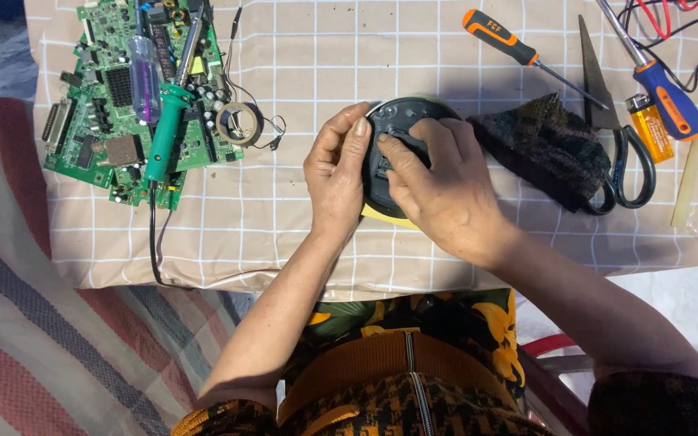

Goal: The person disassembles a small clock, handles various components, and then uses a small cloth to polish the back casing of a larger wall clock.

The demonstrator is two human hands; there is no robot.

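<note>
Disc (414, 109), a round black device, lies near the middle of the checked cloth (300, 218), much of it hidden: the left hand (337, 173) clasps its left rim, and the right hand (434, 182) covers its lower right, fingers pressed on its face, with a yellow sliver showing beneath. Left, toward the cloth's far corner, sits a circuit board (115, 105) under a soldering iron (163, 133). Right lie a dark pouch (547, 145), scissors (620, 149), 2 screwdrivers (510, 44) and a lighter (652, 129).

Beige white-grid cloth (300, 234) over work surface; striped red-grey fabric (34, 339) at left; hard sunlight.
</note>
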